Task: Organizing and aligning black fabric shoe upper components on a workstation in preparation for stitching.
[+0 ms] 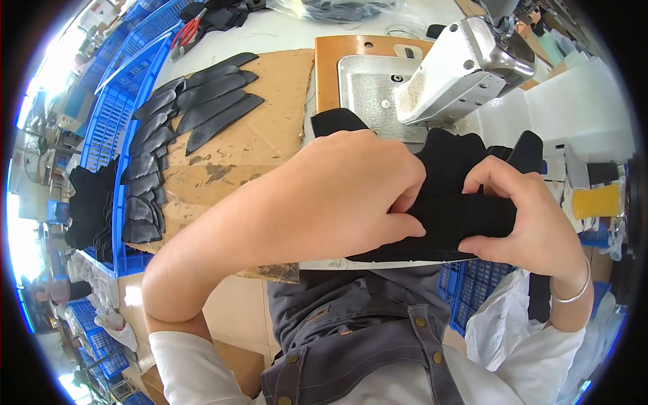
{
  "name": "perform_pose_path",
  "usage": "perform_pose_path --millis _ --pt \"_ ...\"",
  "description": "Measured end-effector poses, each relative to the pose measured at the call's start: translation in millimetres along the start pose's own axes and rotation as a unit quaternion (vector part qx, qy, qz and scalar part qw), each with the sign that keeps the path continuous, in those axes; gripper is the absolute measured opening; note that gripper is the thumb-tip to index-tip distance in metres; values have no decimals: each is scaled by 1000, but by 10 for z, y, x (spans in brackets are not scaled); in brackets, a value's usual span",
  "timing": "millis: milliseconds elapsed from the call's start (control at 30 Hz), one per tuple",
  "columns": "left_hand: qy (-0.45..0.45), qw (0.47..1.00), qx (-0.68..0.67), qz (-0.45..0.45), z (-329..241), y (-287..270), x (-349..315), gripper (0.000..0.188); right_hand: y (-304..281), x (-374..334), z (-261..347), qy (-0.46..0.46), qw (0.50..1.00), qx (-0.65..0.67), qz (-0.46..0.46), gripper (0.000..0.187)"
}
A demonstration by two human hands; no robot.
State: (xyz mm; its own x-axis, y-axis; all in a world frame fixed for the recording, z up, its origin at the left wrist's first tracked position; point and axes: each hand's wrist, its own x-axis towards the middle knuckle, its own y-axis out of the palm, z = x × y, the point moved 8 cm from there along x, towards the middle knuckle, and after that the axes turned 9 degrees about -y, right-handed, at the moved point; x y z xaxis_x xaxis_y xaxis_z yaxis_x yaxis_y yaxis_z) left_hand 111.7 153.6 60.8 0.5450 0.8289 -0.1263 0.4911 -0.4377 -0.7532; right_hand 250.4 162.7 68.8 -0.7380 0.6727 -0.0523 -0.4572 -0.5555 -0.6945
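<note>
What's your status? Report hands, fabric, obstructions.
Left hand on black fabric, grip unclear. Right hand holding fabric. Sewing machine just beyond; no other obstruction seen.

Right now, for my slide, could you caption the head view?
The left hand and right hand hold black material before a white machine, dark curved pieces lying on cardboard.

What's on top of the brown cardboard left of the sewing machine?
Dark curved pieces, many overlapping, lie on the left of the cardboard, plus dark stains. The left forearm covers some of its near side; anything there can't be seen.
</note>
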Motion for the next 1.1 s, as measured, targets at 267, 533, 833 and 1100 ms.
perform_pose_path --millis 267,533,833,1100 --pt "36 890 299 -341 -623 192 -594 38 -3 15 19 -57 997 -55 8 38" --pt "-33 887 330 -321 -532 945 -331 50 -276 -271 -385 87 992 94 10 19" --pt "-24 881 321 -346 -545 939 -357 35 -336 -283 -341 59 996 22 59 26" --pt "-18 879 319 -355 -543 954 -310 36 -317 -342 -406 20 1000 -2 11 23"
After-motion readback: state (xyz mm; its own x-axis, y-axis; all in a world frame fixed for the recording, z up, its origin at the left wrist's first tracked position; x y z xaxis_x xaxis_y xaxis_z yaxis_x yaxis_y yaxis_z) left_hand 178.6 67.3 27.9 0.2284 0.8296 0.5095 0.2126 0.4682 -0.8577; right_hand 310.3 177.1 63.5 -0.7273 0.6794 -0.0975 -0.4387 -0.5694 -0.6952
